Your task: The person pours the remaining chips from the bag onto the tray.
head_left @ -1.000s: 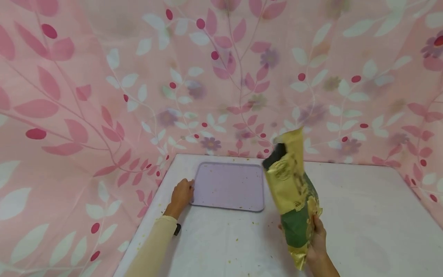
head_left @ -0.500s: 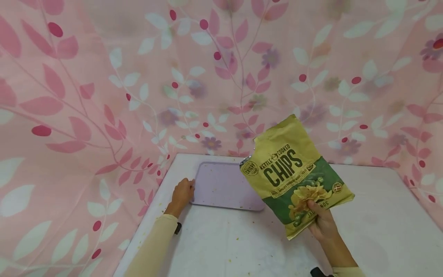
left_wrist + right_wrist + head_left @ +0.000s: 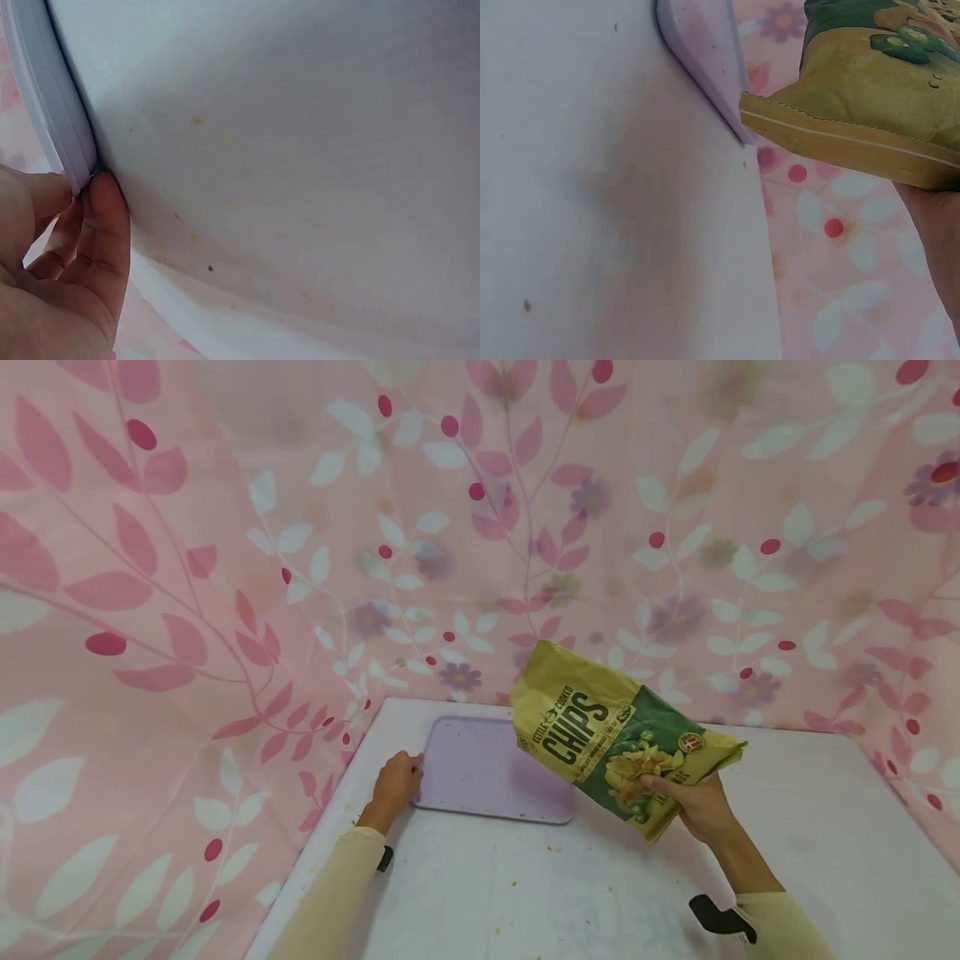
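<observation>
The chips bag point(image 3: 585, 727) has tipped further left, its lower end pinched by the right hand point(image 3: 701, 806), the rest slanting up-left from those fingers. The left hand point(image 3: 395, 787) has its fingers closed on the tray point(image 3: 468, 768), which stretches to their right.

And on the left it's a long, pale cream sleeve point(image 3: 330, 902), plain and smooth, finishing in a simple cuff point(image 3: 363, 836)! Just beside that cuff, a small black piece point(image 3: 386, 859) peeks out, its full shape hidden. Over to the right, a matching cream sleeve point(image 3: 787, 931), its edge sitting well short of the wrist, and there's a black fitting point(image 3: 722, 921) right by it, bent, blocky at its left end, slimmer toward the right! The left hand point(image 3: 393, 785) is bare, and so is the right hand point(image 3: 697, 803)!
</observation>
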A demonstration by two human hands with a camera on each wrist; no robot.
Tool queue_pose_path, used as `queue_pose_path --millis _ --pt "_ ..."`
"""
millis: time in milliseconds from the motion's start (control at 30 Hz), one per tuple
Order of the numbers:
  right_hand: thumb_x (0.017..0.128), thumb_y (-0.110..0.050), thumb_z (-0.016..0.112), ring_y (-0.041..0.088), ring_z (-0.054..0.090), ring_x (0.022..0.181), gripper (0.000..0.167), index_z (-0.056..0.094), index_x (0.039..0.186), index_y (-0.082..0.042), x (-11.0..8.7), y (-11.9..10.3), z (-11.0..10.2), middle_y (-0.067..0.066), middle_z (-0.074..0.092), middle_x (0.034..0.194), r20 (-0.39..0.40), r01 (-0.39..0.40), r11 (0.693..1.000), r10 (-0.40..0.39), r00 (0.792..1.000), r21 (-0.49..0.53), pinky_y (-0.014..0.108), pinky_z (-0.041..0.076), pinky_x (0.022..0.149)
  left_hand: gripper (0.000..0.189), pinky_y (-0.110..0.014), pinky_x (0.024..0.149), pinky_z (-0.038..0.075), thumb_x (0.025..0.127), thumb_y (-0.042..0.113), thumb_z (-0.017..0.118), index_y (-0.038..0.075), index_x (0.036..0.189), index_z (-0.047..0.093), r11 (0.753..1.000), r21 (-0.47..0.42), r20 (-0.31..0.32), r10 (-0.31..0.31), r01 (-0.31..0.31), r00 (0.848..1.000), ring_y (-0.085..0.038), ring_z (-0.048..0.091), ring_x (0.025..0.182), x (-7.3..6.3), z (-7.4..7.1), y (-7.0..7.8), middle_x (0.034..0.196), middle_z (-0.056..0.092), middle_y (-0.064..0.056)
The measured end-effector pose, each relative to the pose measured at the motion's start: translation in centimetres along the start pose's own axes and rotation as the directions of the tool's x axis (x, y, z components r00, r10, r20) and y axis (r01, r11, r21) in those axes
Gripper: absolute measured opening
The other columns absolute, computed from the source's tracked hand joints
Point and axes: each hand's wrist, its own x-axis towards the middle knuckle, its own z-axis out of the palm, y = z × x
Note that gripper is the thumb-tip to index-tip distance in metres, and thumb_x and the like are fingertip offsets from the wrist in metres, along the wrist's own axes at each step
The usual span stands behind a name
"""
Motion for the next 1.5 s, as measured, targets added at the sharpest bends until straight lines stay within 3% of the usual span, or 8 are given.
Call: queue_pose_path --millis 233,433,633,733,933,1167,1367,1500 --pt "0.082 0.023 0.062 0.019 0.064 0.106 0.061 0.046 0.136 -0.003 0.7 -0.1 0.3 0.004 0.065 0.119 -0.087 -0.109 0.984 0.098 0.991 -0.138 0.033 0.053 0.084 0.035 -0.029 0.055 0.042 0.091 0.005 0.066 0.001 0.126 0.064 0.998 -0.056 0.027 -0.026 0.028 0.999 -0.018 0.050 0.067 -0.1 0.1 -0.3 0.085 0.057 -0.008" --pt "0.077 0.001 0.080 0.021 0.070 0.089 0.048 0.059 0.119 -0.003 2.0 -1.6 2.0 0.007 0.072 0.103 -0.077 -0.192 0.862 0.177 0.981 -0.469 0.035 0.056 0.075 0.035 -0.030 0.062 0.045 0.087 0.001 0.066 0.001 0.122 0.067 0.984 -0.176 0.021 -0.037 0.040 0.999 -0.018 0.054 0.071 0.2 -0.4 -0.4 0.092 0.068 -0.010" --pt "0.076 -0.005 0.083 0.014 0.068 0.090 0.048 0.061 0.117 -0.002 2.8 -2.2 3.0 0.010 0.071 0.103 -0.034 -0.151 0.782 0.164 0.986 -0.605 0.032 0.055 0.075 0.032 -0.029 0.062 0.046 0.084 -0.001 0.067 -0.001 0.115 0.070 0.981 -0.191 -0.014 0.011 -0.014 1.000 -0.016 0.055 0.072 0.2 -0.4 -0.3 0.089 0.071 -0.011" --pt "0.075 -0.002 0.082 0.011 0.068 0.090 0.048 0.059 0.118 -0.002 3.0 -2.2 2.8 0.004 0.071 0.102 -0.019 -0.137 0.790 0.157 0.987 -0.597 0.030 0.055 0.076 0.032 -0.030 0.065 0.046 0.085 0.000 0.069 0.000 0.117 0.069 0.982 -0.185 0.005 -0.027 0.028 1.000 -0.017 0.055 0.076 -0.1 -0.3 -0.3 0.092 0.071 -0.011" --pt "0.074 0.012 0.077 0.019 0.068 0.095 0.058 0.054 0.125 -0.001 3.8 -1.9 2.6 0.009 0.070 0.108 0.011 -0.057 0.875 0.071 0.997 -0.481 0.031 0.054 0.080 0.032 -0.032 0.065 0.045 0.084 -0.002 0.070 -0.001 0.116 0.069 0.985 -0.172 -0.020 -0.012 0.009 1.000 -0.020 0.053 0.076 -0.1 -0.3 -0.3 0.091 0.069 -0.014" --pt "0.077 -0.007 0.083 0.007 0.065 0.089 0.048 0.059 0.117 -0.001 3.2 -1.8 3.1 0.012 0.068 0.104 -0.092 -0.226 0.746 0.217 0.972 -0.626 0.030 0.054 0.076 0.032 -0.029 0.061 0.043 0.086 0.001 0.070 0.000 0.118 0.068 0.984 -0.176 -0.015 -0.010 0.007 1.000 -0.018 0.050 0.073 0.1 -0.1 -0.2 0.090 0.064 -0.014" --pt "0.074 0.001 0.082 0.008 0.066 0.092 0.049 0.060 0.118 0.003 3.9 -2.7 3.4 0.011 0.069 0.105 -0.013 -0.117 0.764 0.141 0.990 -0.634 0.029 0.054 0.077 0.032 -0.029 0.059 0.043 0.087 0.002 0.070 0.000 0.119 0.068 0.985 -0.171 0.002 -0.035 0.035 0.999 -0.018 0.053 0.073 0.1 -0.3 -0.1 0.097 0.067 -0.015" --pt "0.073 0.002 0.083 0.010 0.066 0.082 0.035 0.066 0.104 -0.001 4.5 -3.3 4.2 0.008 0.070 0.092 0.049 -0.062 0.734 0.129 0.991 -0.676 0.028 0.054 0.071 0.033 -0.028 0.059 0.043 0.087 0.002 0.069 0.000 0.120 0.067 0.987 -0.155 0.002 -0.033 0.033 0.999 -0.017 0.052 0.073 0.2 -0.1 -0.4 0.098 0.067 -0.016"
